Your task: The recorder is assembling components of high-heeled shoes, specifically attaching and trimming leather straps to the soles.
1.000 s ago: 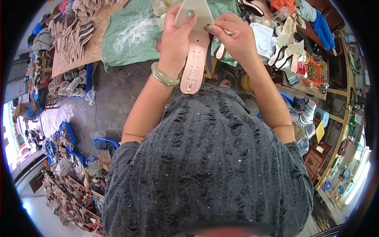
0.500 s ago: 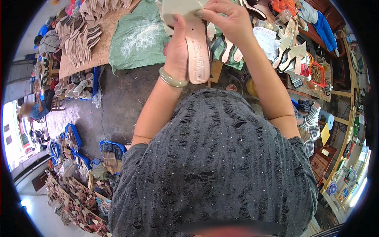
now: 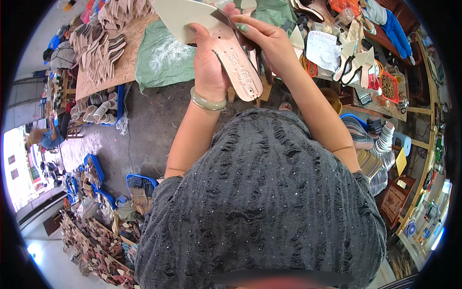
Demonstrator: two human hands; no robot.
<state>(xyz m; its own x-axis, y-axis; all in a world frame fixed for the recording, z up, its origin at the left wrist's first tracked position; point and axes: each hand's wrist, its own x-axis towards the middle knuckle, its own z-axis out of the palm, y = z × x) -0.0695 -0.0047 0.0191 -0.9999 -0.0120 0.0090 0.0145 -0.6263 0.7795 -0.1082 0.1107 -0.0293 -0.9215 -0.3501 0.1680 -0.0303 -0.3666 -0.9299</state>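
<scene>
My left hand [image 3: 210,65], with a pale bangle on its wrist, grips a half-made shoe from the left side, thumb on top. The shoe has a beige insole [image 3: 239,72] with small holes and stamped marks, and a cream pointed upper [image 3: 182,18] spread at its far end. My right hand [image 3: 275,44] has its fingers closed at the shoe's right far edge, by a dark thin flap [image 3: 222,18]. Whether that flap belongs to the shoe I cannot tell. Behind the shoe, other similar shoe parts are partly hidden by my hands.
A green sheet [image 3: 161,67] dusted with white powder lies on the wooden table [image 3: 86,89]. Stacked shoe pieces [image 3: 98,45] stand left. On the right are cream shoes [image 3: 356,65], a paper sheet [image 3: 320,44] and a red basket [image 3: 391,86]. Another person [image 3: 50,137] sits far left.
The shoe has turned, its heel end swinging right and its cream upper spreading to the left. My right hand has moved down and left, and a dark flap now shows at its fingertips.
</scene>
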